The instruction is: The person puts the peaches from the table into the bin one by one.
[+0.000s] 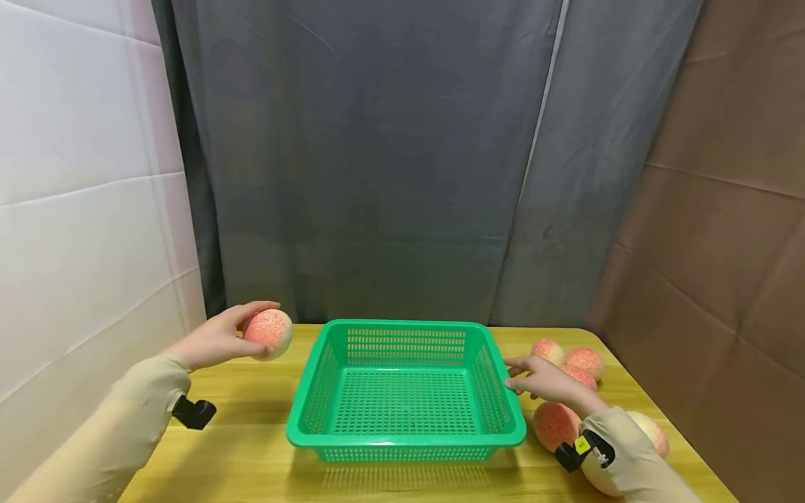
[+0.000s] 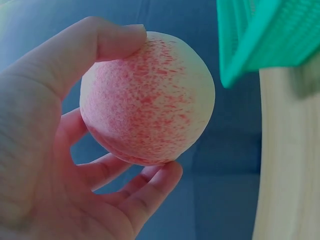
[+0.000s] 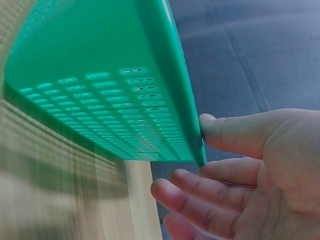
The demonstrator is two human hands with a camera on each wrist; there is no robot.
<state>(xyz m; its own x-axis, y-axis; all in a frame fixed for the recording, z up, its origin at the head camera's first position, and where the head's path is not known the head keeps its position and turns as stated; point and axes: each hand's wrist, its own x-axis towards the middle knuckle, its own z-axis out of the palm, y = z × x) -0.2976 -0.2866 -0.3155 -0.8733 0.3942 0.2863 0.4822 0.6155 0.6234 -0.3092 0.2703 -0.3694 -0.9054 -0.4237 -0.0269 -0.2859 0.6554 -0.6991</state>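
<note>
My left hand (image 1: 216, 339) grips a round pink-and-cream peach (image 1: 270, 334), raised to the left of a green plastic basket (image 1: 405, 441). In the left wrist view the thumb lies over the top of the peach (image 2: 150, 100), with fingertips supporting it from below. At the basket's right side is my right hand (image 1: 544, 381). The right wrist view has its thumb tip and index fingertip right at the basket's rim (image 3: 172, 80), while the other fingers extend loosely below. Bare slotted floor shows inside the basket.
Several more peaches (image 1: 585, 361) lie on the wooden table (image 1: 239, 447) to the basket's right, some partly hidden by my right forearm. A grey curtain (image 1: 377, 168) hangs behind the table. White cloth (image 1: 94, 188) borders the left side, and brown cloth (image 1: 723, 230) the right.
</note>
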